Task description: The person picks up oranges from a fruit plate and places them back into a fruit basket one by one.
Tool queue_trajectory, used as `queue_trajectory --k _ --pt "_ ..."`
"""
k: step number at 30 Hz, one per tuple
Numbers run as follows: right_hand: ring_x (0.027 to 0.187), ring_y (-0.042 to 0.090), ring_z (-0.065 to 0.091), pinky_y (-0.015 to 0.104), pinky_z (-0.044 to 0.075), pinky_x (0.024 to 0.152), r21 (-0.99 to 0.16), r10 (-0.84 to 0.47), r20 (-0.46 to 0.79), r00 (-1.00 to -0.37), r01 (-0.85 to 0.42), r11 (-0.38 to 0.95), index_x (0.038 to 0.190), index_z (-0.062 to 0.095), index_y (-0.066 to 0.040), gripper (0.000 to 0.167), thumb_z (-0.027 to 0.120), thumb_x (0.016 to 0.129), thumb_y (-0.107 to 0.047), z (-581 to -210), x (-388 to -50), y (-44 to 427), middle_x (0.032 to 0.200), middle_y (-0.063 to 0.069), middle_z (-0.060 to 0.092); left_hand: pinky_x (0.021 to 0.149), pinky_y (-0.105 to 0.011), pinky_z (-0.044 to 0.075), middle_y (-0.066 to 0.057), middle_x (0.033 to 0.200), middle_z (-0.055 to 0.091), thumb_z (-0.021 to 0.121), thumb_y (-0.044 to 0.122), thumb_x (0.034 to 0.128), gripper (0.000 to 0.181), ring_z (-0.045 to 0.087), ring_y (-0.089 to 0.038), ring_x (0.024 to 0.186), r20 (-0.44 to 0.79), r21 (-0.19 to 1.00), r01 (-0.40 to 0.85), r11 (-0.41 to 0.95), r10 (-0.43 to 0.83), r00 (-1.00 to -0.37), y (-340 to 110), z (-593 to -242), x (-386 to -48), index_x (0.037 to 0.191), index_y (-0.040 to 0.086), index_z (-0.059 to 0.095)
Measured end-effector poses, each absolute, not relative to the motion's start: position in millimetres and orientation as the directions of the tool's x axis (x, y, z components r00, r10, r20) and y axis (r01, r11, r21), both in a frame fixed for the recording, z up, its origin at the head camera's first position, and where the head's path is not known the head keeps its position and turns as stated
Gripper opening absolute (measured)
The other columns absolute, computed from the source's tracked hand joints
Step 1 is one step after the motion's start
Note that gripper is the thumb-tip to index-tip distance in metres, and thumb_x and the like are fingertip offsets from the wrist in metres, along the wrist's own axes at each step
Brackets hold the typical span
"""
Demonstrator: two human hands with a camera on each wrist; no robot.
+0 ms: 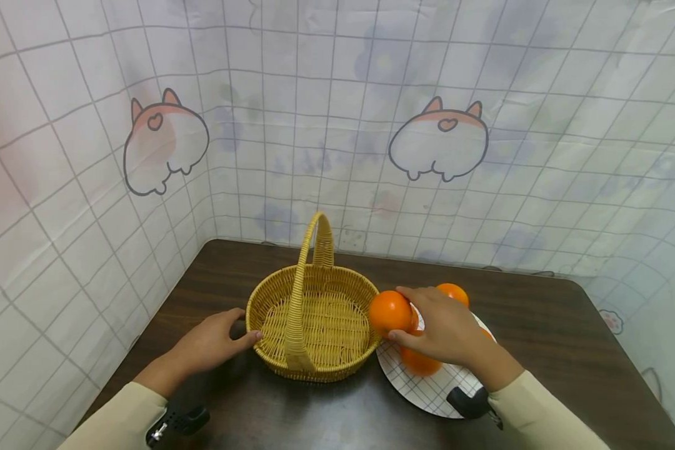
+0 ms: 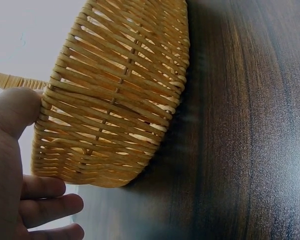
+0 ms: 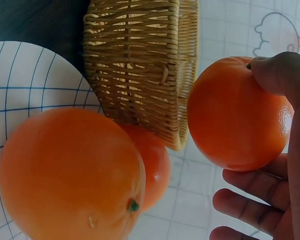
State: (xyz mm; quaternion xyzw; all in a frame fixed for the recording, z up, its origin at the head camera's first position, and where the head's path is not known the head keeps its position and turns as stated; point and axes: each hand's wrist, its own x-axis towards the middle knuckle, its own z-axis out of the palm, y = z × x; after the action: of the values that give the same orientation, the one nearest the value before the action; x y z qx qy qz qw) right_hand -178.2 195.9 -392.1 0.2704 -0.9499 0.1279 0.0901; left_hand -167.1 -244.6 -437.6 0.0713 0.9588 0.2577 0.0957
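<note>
A yellow woven basket (image 1: 330,328) with an arched handle stands upright on the table, and its inside shows only bare weave. My left hand (image 1: 210,340) holds the basket's left rim, thumb over the edge; in the left wrist view several fingers spread loosely beside the wall. My right hand (image 1: 447,328) grips an orange (image 1: 390,311) between thumb and fingers, level with the basket's right rim. In the right wrist view this held orange (image 3: 237,115) is raised above the plate. Beneath the hand, a white plate (image 1: 422,394) with a grid pattern carries more oranges (image 1: 420,364), partly hidden.
The dark wooden table (image 1: 545,350) extends around the basket and plate. Behind and at the left hangs a white gridded cloth (image 1: 337,144) with cartoon prints. Black wrist straps (image 1: 467,403) sit on both forearms, one over the plate's near edge.
</note>
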Motion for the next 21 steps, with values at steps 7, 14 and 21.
queue_trajectory --k 7,14,21 --pt "0.119 0.028 0.061 0.051 0.056 0.084 -0.190 -0.494 0.241 -0.835 -0.540 0.820 0.149 0.054 -0.014 0.088 0.068 0.085 -0.072 -392.9 -180.1 188.7 0.137 0.005 0.063 0.101 -0.065 0.044 -0.020 0.139 0.059 0.061 0.065 0.0947 0.079 0.053 -0.042 0.131 -0.154 0.502 0.082 0.861 0.183 -0.971 -243.9 -436.0 -167.4 0.141 0.002 0.056" --pt "0.119 0.028 0.061 0.049 0.056 0.083 -0.180 -0.506 0.239 -0.828 -0.550 0.815 0.148 0.054 -0.014 0.087 0.066 0.086 -0.073 -393.4 -182.0 181.8 0.139 0.006 0.062 0.101 -0.065 0.044 -0.021 0.140 0.058 0.061 0.065 0.0948 0.080 0.053 -0.042 0.131 -0.154 0.503 0.081 0.860 0.181 -0.971 -243.7 -434.8 -167.5 0.141 0.001 0.055" --pt "0.115 0.025 0.062 0.046 0.055 0.082 -0.185 -0.511 0.229 -0.829 -0.552 0.813 0.148 0.054 -0.014 0.084 0.069 0.086 -0.069 -393.9 -183.9 175.7 0.137 0.004 0.062 0.101 -0.064 0.044 -0.020 0.140 0.058 0.061 0.065 0.0950 0.079 0.053 -0.041 0.131 -0.155 0.507 0.080 0.858 0.183 -0.971 -243.3 -434.3 -166.4 0.142 0.001 0.055"
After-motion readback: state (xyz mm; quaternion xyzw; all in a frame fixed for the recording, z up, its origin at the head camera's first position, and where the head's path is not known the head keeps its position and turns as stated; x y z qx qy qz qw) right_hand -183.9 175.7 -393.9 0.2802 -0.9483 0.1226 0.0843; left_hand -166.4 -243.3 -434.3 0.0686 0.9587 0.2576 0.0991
